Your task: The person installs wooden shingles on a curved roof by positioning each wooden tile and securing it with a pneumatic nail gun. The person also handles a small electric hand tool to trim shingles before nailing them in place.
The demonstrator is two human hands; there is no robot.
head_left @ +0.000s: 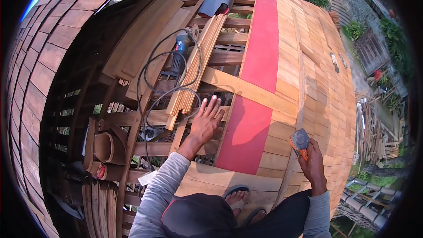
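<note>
My left hand (205, 122) is flat with its fingers apart, over the open roof battens (161, 148) beside a bundle of thin wooden strips (203, 57). Whether its fingers touch a batten I cannot tell. In my right hand (313, 164) is an orange and grey tape measure (300, 140), held above the wooden shingles (324, 105). Between my hands runs a strip of red underlay sheet (244, 139). A light wooden board (253, 90) lies across it, with one end over the battens and the other on the shingles.
A blue angle grinder (179, 53) with a looping black cable (139, 88) rests left of the strips. Wide planks (143, 39) lie farther left, and a rolled grey sheet (216, 2) at the far end. Gaps show between the battens. The roof drops away at right.
</note>
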